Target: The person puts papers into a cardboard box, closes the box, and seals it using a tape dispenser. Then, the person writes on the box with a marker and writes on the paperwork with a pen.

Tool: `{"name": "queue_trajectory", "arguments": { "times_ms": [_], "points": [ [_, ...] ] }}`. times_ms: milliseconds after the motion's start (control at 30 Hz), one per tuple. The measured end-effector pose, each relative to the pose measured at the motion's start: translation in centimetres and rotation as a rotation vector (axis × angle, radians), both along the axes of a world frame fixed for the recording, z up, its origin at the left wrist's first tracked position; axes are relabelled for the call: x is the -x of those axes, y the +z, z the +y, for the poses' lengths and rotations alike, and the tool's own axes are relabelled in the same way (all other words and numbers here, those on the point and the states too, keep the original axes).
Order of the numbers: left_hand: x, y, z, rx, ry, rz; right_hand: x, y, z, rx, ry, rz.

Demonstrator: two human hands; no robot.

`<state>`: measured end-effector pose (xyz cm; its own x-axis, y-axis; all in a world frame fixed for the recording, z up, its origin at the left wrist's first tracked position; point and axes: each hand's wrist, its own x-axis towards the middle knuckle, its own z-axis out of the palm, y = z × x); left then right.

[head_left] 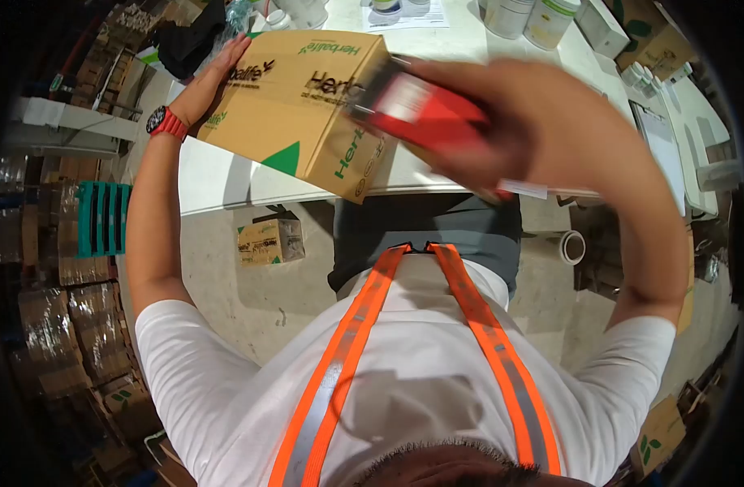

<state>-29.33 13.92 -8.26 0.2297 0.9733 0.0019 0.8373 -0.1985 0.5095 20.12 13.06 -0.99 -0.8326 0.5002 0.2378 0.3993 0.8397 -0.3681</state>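
A cardboard box (pixel 286 105) with green and black Herbalife print sits tilted across the white table (pixel 242 183), one corner jutting past the front edge. My left hand (pixel 213 81), below a red-strapped watch (pixel 166 122), lies along the box's left side with its fingers stretched out. In my right hand (pixel 514 122) is a red tape dispenser (pixel 433 114), smeared by motion. Its dark front end overlaps the box's right edge in view; whether it touches the cardboard I cannot tell.
White tubs (pixel 550 20) stand at the table's back, near a paper sheet (pixel 408 12). A clipboard (pixel 660 138) lies at the right. On the floor are a smaller carton (pixel 270 242) and a white roll (pixel 572 247). Stacked, wrapped cartons (pixel 55 325) and a teal pallet (pixel 104 219) fill the left.
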Motion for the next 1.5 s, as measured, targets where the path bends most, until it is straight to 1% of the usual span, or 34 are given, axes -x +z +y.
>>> {"name": "queue_trajectory", "arguments": {
  "times_ms": [33, 67, 100, 167, 200, 267, 300, 333, 400, 433, 467, 500, 567, 667, 733, 767, 800, 833, 900, 933, 967, 1033, 1133, 1167, 1200, 1233, 1267, 1333, 1367, 1400, 1433, 1467, 1500],
  "points": [
    [0.3, -0.1, 0.0, -0.035, -0.020, 0.055, -3.7, -0.4, -1.6, 0.101, -0.060, -0.068],
    [0.3, 0.2, -0.1, -0.104, -0.075, 0.168, -6.6, -0.7, -2.8, 0.247, -0.116, -0.169],
    [0.4, 0.2, 0.0, -0.122, -0.068, 0.200, -9.0, -0.8, -3.9, 0.392, -0.176, -0.271],
    [0.0, 0.0, 0.3, -0.154, -0.060, 0.268, -12.2, -4.9, -5.3, 0.428, -0.241, -0.121],
    [-1.2, 0.4, -0.1, -0.170, -0.062, 0.292, -11.8, -5.2, -4.9, 0.462, -0.247, -0.193],
    [-1.1, 0.0, 0.0, -0.177, -0.081, 0.266, -9.8, -6.1, -4.8, 0.570, -0.290, -0.309],
    [-0.9, 0.0, 0.5, -0.188, -0.095, 0.257, -8.2, -7.1, -4.1, 0.581, -0.288, -0.342],
    [-0.9, 0.1, 0.4, -0.178, -0.099, 0.253, -6.3, -8.4, -3.0, 0.569, -0.266, -0.386],
    [-1.4, 0.4, 0.1, -0.182, -0.082, 0.267, -2.0, -12.1, 0.1, 0.551, -0.100, -0.394],
    [-1.6, 0.4, -0.1, -0.182, -0.065, 0.273, 0.8, -12.8, 0.9, 0.560, -0.095, -0.456],
    [-1.6, 0.4, -0.2, -0.205, -0.058, 0.297, 2.9, -14.3, 1.4, 0.515, -0.071, -0.355],
    [-1.3, 0.2, -0.2, -0.207, -0.048, 0.303, 4.7, -13.8, 1.7, 0.532, -0.059, -0.349],
    [-0.3, 0.0, 0.0, -0.211, -0.023, 0.319, 6.6, -13.2, 2.8, 0.580, -0.019, -0.470],
    [0.5, 0.0, -0.1, -0.222, 0.009, 0.377, 7.1, -14.5, 3.8, 0.554, -0.035, -0.414],
    [1.3, -0.1, 0.0, -0.270, 0.013, 0.502, 7.6, -18.1, 5.9, 0.933, -0.016, -0.455],
    [1.5, -0.1, 0.4, -0.299, 0.009, 0.568, 7.5, -18.9, 6.6, 1.121, -0.008, -0.463],
    [-0.6, 0.4, 0.1, -0.282, 0.045, 0.585, 6.9, -18.2, 5.9, 1.120, -0.007, -0.443],
    [-2.9, 0.2, -1.0, -0.203, 0.125, 0.544, 6.5, -18.6, 6.4, 1.007, 0.082, -0.508],
    [-8.9, 0.7, -3.3, -0.222, 0.032, 0.502, 4.0, -16.4, 4.3, 0.766, 0.068, -0.497],
    [-11.8, 1.4, -4.9, -0.170, -0.044, 0.408, 2.6, -15.2, 3.1, 0.707, 0.036, -0.527],
    [-14.9, 2.3, -6.4, -0.120, -0.132, 0.304, 0.8, -13.8, 2.1, 0.769, 0.059, -0.492],
    [-21.4, 4.4, -8.6, -0.170, -0.307, 0.679, -2.7, -10.8, 0.3, 0.757, -0.031, -0.528],
    [-24.6, 2.0, -9.8, -0.300, -0.208, 1.090, -9.0, -10.5, -0.2, 0.710, -0.122, -0.277],
    [-25.0, 1.2, -10.1, -0.332, -0.192, 1.274, -11.2, -9.7, -0.2, 0.662, -0.165, -0.145],
    [-25.4, 0.5, -10.2, -0.362, -0.174, 1.463, -13.0, -8.8, 0.0, 0.634, -0.251, -0.074],
    [-25.7, -0.4, -10.2, -0.390, -0.151, 1.655, -15.5, -9.2, 0.3, 0.574, -0.389, 0.009],
    [-25.2, -1.8, -10.3, -0.439, -0.212, 1.837, -16.9, -7.7, 0.2, 0.585, -0.545, 0.090],
    [-25.7, -3.1, -10.7, -0.350, -0.234, 1.809, -20.8, -7.9, 1.9, 0.344, -0.804, 0.118],
    [-25.9, -3.8, -11.0, -0.307, -0.248, 1.800, -23.7, -9.8, 3.6, 0.113, -0.915, 0.097],
    [-26.0, -4.8, -11.3, -0.226, -0.336, 1.776, -24.8, -9.9, 4.2, 0.041, -1.006, 0.071],
    [-25.8, -6.8, -11.5, -0.223, -0.346, 1.720, -26.6, -11.1, 5.8, -0.058, -1.117, -0.057],
    [-25.5, -9.0, -11.8, -0.219, -0.356, 1.667, -28.0, -12.8, 7.2, -0.128, -1.215, -0.126],
    [-25.2, -9.8, -11.9, -0.213, -0.368, 1.618, -29.3, -15.0, 8.5, -0.195, -1.314, -0.192]
  ]
}}
